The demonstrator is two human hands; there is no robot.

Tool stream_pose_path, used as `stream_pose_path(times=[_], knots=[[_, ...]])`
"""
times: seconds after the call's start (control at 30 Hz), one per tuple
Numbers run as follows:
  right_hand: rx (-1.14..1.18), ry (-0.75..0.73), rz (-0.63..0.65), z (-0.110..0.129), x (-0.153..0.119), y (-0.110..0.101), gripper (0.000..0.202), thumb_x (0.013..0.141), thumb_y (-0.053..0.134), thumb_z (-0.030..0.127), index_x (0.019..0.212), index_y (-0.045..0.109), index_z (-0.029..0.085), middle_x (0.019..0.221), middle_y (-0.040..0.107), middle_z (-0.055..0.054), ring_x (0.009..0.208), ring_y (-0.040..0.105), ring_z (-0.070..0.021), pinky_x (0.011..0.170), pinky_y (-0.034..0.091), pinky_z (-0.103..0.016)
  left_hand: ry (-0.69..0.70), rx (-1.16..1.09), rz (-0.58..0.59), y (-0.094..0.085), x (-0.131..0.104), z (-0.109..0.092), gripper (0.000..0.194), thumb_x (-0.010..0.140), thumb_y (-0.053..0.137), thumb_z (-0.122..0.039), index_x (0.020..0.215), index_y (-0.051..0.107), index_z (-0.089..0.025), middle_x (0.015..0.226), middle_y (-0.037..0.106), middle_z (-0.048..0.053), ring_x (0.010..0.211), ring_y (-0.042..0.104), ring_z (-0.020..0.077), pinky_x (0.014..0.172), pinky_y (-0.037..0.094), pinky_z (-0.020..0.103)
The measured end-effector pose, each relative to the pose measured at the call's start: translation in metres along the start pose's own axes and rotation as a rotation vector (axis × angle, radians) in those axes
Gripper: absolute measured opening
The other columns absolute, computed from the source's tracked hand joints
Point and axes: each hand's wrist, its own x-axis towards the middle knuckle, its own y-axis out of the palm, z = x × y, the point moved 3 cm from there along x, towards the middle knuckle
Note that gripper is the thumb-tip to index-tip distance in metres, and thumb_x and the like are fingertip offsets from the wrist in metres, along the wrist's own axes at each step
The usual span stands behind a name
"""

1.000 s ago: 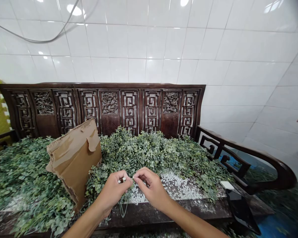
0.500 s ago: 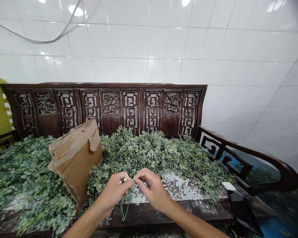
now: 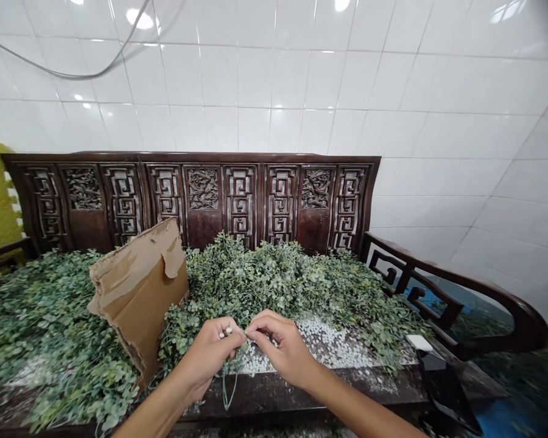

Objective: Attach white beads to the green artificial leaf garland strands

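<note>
My left hand [image 3: 212, 347] is closed in a pinch, with a couple of small white beads [image 3: 229, 330] showing between its fingers. Its fingertips nearly meet those of my right hand [image 3: 281, 347], which is also pinched. What lies between the fingertips is too small to make out. A thin green stem loop [image 3: 229, 392] hangs below my left hand at the bench's front edge. Many small white pieces [image 3: 333, 347] lie scattered on the seat around and right of my right hand. Artificial green foliage [image 3: 274, 280] is heaped behind both hands.
A torn cardboard sheet [image 3: 150, 298] stands upright left of my hands, with more foliage [image 3: 59, 334] beyond it. The dark carved bench back [image 3: 201, 225] rises behind. At right are an armrest [image 3: 484, 292], a black phone-like object [image 3: 450, 389] and a white block [image 3: 419, 342].
Both hands hold almost the same place and pinch. The fingers have shifted only slightly.
</note>
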Motion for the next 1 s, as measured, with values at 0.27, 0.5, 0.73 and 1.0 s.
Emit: stream_pose_path(times=[0.27,0.5,0.73,1.0], knots=[[-0.044,-0.012,-0.031,0.0045,-0.001,0.0022,0.015,0.092,0.053,0.023,0.088,0.066,0.02,0.082,0.064,-0.005,0.076,0.059,-0.0171,0.069,0.047,-0.029,0.013,0.006,-0.007,0.0,0.0013,-0.0032,0.017,0.064,0.057,-0.032,0.057,0.047,-0.02,0.05,0.038,-0.008,0.053,0.036,0.011,0.054,0.025,0.022],[-0.064,0.021,-0.049,0.0034,-0.0008,0.0018,0.014,0.092,0.052,0.023,0.087,0.066,0.02,0.082,0.062,-0.004,0.076,0.058,-0.0168,0.069,0.046,-0.028,-0.003,-0.011,0.011,0.0017,0.0004,-0.0051,0.018,0.066,0.056,-0.029,0.057,0.044,-0.021,0.051,0.037,-0.008,0.054,0.035,0.0106,0.054,0.025,0.022],[-0.057,0.033,-0.035,-0.0005,-0.0018,0.0021,0.015,0.092,0.053,0.025,0.087,0.066,0.02,0.081,0.062,-0.004,0.076,0.058,-0.0165,0.069,0.046,-0.027,-0.001,-0.001,0.018,0.003,0.002,-0.0016,0.018,0.065,0.055,-0.031,0.056,0.043,-0.021,0.05,0.036,-0.009,0.053,0.033,0.0107,0.054,0.024,0.023],[0.047,0.086,-0.029,-0.0036,-0.0013,0.0049,0.016,0.09,0.057,0.029,0.083,0.066,0.019,0.08,0.062,-0.005,0.073,0.058,-0.0159,0.063,0.047,-0.026,0.032,0.011,0.018,0.0022,-0.0002,-0.0001,0.014,0.063,0.052,-0.029,0.056,0.043,-0.021,0.049,0.034,-0.009,0.053,0.031,0.0109,0.053,0.022,0.024]])
